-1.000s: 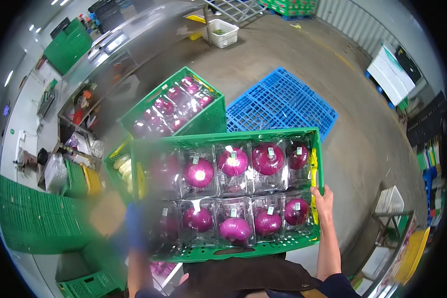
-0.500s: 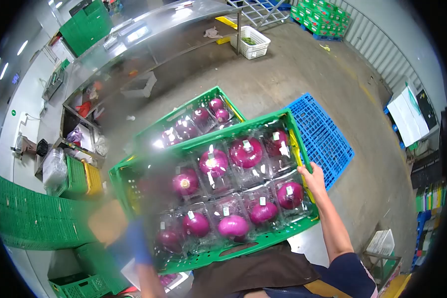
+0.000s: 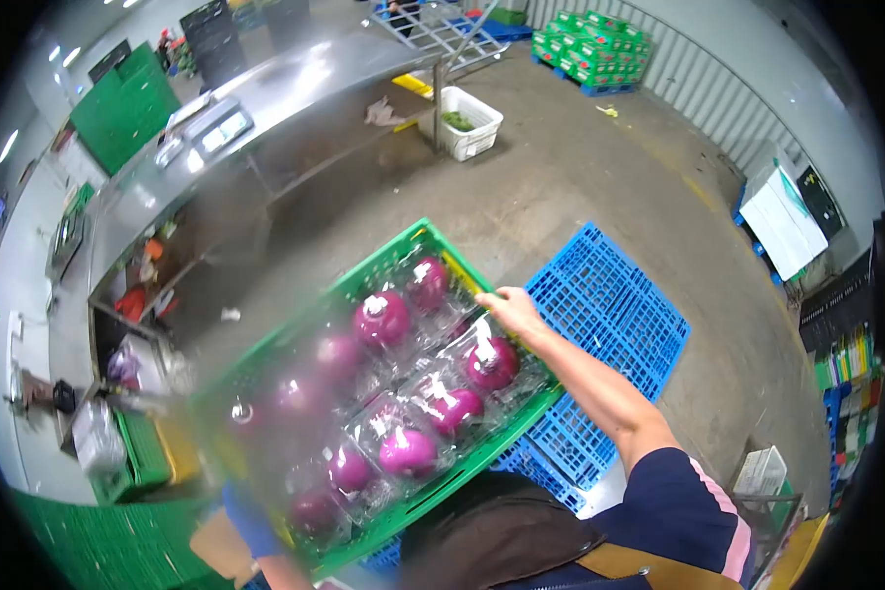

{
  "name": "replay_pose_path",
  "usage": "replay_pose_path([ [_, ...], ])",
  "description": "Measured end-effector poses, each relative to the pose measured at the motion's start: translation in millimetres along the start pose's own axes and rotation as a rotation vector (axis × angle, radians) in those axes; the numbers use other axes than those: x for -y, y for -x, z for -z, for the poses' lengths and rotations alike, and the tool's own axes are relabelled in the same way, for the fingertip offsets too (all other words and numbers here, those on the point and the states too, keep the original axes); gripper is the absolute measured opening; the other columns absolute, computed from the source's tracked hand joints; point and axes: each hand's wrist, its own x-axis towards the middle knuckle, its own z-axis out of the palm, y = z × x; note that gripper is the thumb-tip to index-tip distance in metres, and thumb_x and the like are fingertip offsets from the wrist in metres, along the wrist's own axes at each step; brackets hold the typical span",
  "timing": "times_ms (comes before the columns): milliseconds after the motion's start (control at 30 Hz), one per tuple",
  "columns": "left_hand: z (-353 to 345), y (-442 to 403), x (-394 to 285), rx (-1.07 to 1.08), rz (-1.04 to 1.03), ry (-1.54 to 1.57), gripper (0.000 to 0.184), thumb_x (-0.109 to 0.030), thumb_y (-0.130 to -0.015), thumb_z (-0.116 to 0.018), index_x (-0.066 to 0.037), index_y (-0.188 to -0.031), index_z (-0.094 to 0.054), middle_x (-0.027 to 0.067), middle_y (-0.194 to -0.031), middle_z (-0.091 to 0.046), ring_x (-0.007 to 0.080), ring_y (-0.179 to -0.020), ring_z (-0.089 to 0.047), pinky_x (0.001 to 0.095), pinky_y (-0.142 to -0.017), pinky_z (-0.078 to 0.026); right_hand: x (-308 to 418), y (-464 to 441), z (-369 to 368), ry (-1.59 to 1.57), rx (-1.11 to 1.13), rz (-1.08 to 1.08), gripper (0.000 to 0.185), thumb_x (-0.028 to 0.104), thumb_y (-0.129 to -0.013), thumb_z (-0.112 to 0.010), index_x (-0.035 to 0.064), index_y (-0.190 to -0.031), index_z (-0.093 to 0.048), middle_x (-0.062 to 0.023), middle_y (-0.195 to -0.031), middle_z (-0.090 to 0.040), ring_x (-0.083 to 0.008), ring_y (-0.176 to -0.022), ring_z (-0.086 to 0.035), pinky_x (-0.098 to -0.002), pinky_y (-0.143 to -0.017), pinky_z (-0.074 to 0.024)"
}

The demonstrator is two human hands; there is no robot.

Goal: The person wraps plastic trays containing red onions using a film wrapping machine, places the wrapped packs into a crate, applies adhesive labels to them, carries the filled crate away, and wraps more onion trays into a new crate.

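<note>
Floor [image 3: 442, 202] of grey-brown concrete, scuffed and patchily stained, marked by a white scrap [image 3: 230, 315] on the left and a yellow scrap [image 3: 608, 111] near the far wall. Along the left, a long metal counter [image 3: 305, 84], glossy under the lights, with a device [image 3: 216, 133] on top and cluttered shelving at the near end. Beside the counter's far leg, a white basket [image 3: 474, 143] with leafy greens inside. Farther back, green cartons [image 3: 595, 54] stacked on a blue base, before a pale ribbed wall [image 3: 728, 98]. On the right, a leaning white panel [image 3: 782, 221]. Flat on the floor, a blue pallet [image 3: 610, 315] of open lattice, partly hidden behind the right forearm.

In front of the body, between both hands, a green crate [image 3: 418, 236], slanted, right end farther out than the left; support beneath, hard to tell. Inside, two rows of purple onions [image 3: 407, 452] in clear plastic packs [image 3: 393, 413], the left part blurred by a hazy smear. Right hand [image 3: 511, 313] bare, gripping the crate's right end, fingers over the rim. Left hand [image 3: 249, 521] in blue, at the crate's near left corner; exact hold too blurred to tell. Close below, a brown apron [image 3: 501, 536].
</note>
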Motion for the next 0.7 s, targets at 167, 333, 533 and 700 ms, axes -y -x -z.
replay_pose_path([
  [167,-11,-76,54,-0.042,0.077,0.075,0.043,-0.056,-0.084,-0.055,-0.013,-0.088,-0.063,-0.0098,-0.05,-0.038,0.0032,-0.037,-0.031,0.0184,-0.035,-0.02,-1,-52,-32,0.118,0.068,-0.09,0.064,0.054,-0.069,-0.068,0.0025,-0.106,-0.066,-0.0166,-0.096,-0.068,-0.0269,-0.094,-0.065,-0.0395,-0.082,-0.0478],
  [333,1,-85,73,0.013,0.068,-0.046,0.039,-0.052,-0.084,-0.058,-0.014,-0.09,-0.061,-0.0093,-0.048,-0.035,0.0034,-0.036,-0.029,0.0186,-0.035,-0.019,10,-50,-31,0.149,0.085,-0.116,0.054,0.052,-0.07,-0.067,0.0067,-0.099,-0.068,-0.0159,-0.094,-0.068,-0.0285,-0.092,-0.065,-0.0401,-0.08,-0.0479],
  [533,4,-89,72,-0.048,0.044,-0.088,0.032,-0.044,-0.087,-0.057,-0.013,-0.091,-0.063,-0.005,-0.054,-0.045,0.0063,-0.038,-0.034,0.0221,-0.036,-0.024,-4,-57,-37,0.157,0.012,0.047,0.042,0.042,-0.073,-0.066,0.0031,-0.089,-0.065,-0.0149,-0.077,-0.067,-0.032,-0.075,-0.066,-0.0432,-0.07,-0.0495],
  [700,25,-75,69,-0.065,-0.102,-0.18,0.018,-0.025,-0.086,-0.055,-0.01,-0.091,-0.064,-0.0006,-0.081,-0.056,0.0132,-0.074,-0.05,0.0315,-0.066,-0.043,-28,-50,-35,0.119,-0.076,0.437,0.039,0.028,-0.076,-0.067,0.0012,-0.102,-0.059,-0.0191,-0.092,-0.062,-0.0341,-0.087,-0.062,-0.0424,-0.077,-0.048],
])
